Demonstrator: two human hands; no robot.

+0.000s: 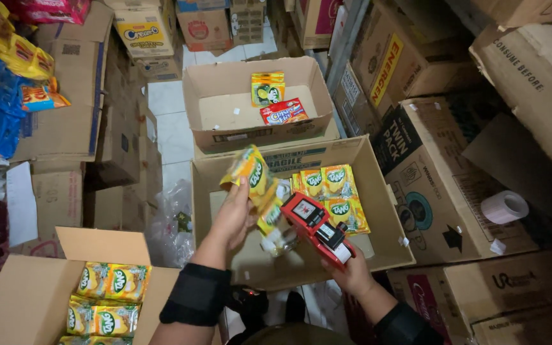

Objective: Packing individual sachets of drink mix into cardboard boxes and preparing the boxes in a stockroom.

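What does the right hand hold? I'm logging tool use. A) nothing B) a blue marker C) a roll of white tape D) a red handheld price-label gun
D: the right hand grips a red handheld price-label gun, pointed at the strip of yellow-green drink sachets held up by the left hand.

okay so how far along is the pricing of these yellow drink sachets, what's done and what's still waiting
Apparently done: a batch of sachets lies in the middle box. In hand: the left hand holds up a sachet strip, and the right hand holds the red label gun against it. Apparently waiting: more sachets fill the near-left box. Whether labels are on them can't be seen.
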